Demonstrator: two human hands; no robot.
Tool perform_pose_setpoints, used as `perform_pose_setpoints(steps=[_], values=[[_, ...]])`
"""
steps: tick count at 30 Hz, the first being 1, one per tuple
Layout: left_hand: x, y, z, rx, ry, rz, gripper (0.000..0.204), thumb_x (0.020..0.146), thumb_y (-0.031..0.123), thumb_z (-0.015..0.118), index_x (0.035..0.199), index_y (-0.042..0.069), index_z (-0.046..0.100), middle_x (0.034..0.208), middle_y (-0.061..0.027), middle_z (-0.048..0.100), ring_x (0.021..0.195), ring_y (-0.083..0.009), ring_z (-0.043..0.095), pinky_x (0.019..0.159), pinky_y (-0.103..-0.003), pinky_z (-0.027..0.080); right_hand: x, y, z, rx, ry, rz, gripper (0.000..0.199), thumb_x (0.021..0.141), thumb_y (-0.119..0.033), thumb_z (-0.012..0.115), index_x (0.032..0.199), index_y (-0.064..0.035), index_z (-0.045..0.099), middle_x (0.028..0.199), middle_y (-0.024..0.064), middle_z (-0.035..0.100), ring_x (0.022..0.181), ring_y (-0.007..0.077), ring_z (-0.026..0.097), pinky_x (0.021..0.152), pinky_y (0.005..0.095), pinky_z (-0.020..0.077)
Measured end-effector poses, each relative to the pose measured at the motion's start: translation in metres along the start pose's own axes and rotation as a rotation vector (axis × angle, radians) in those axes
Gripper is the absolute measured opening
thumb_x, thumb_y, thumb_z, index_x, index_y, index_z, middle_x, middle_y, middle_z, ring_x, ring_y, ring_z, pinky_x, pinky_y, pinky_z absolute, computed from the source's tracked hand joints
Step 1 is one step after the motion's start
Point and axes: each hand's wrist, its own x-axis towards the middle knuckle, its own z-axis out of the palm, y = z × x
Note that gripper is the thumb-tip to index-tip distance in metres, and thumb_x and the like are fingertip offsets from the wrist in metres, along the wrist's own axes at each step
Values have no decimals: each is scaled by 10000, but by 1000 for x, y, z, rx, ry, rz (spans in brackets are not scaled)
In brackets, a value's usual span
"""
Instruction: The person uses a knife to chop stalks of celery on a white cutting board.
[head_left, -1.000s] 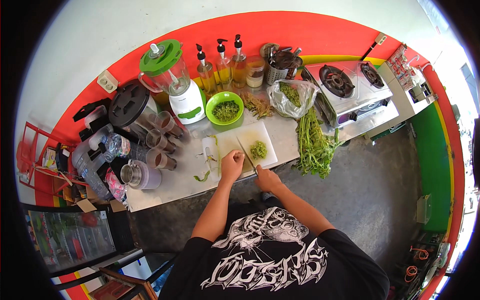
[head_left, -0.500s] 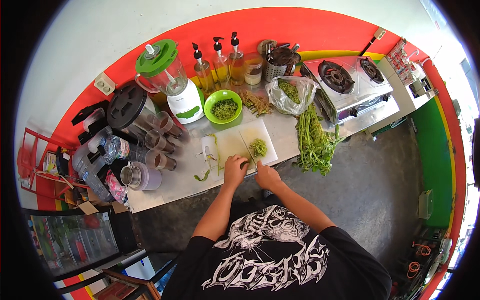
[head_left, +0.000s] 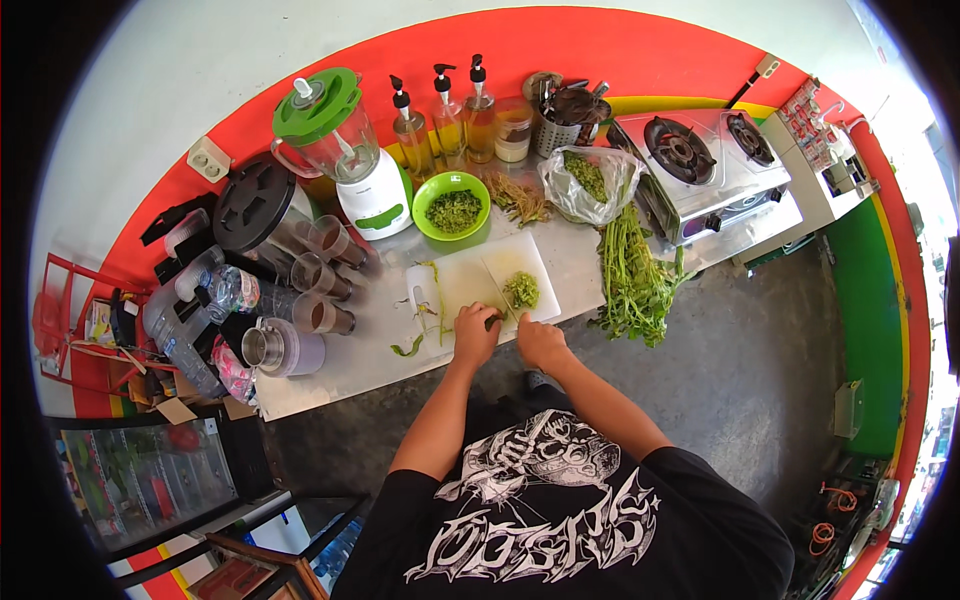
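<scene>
On the white cutting board my right hand is closed around the handle of a knife. Its thin blade points away from me across the board. Left of the blade, my left hand has its fingers curled against the board's near edge. Something small and dark shows at its fingertips, too small to name. A mound of chopped greens lies just right of the blade. Loose green stems are strewn over the board's left end, and a leaf piece rests on the metal table.
Behind the board stand a green bowl of chopped greens, a blender and pump bottles. To the right lie leafy stalks, a plastic bag and a gas stove. Cups and a jar crowd the left.
The whole view has shifted slightly. My hands stay at nearly the same place on the board, the knife still in my right hand.
</scene>
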Motion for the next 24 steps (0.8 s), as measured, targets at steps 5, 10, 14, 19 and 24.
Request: perform_pose_setpoints(steps=[5,10,14,19,24], values=[[-1,-3,3,-8,10,2,118,804,143,698,911,105,731,926,-80,649,932,-333,572,840,-447,462,-5,-7,17,11,45,18,322,902,-120,561,1168,26,454,1019,259,707,991,401,701,856,485,557],[-4,3,6,26,13,1,145,803,139,694,943,115,724,943,-71,638,956,-325,563,852,-442,448,8,2,0,46,-25,4,339,898,-127,565,1176,34,456,1026,273,701,1007,413,693,870,490,552],[-7,-1,8,27,7,-43,159,806,137,689,962,122,714,965,-64,631,976,-326,555,867,-442,433,-7,-4,7,60,-52,-38,314,898,-129,563,1149,29,460,1019,280,697,994,419,696,865,494,555],[-6,6,12,44,43,-43,163,807,126,685,969,124,704,980,-61,617,991,-323,546,869,-451,422,7,6,5,17,-29,-90,333,911,-165,565,1169,25,474,1030,239,711,981,385,714,844,455,575],[-9,6,12,37,56,-55,151,799,114,691,950,111,700,958,-68,630,985,-325,556,864,-444,434,3,7,9,-5,-43,-131,344,883,-147,611,1141,25,463,1006,243,714,938,386,723,801,445,588]])
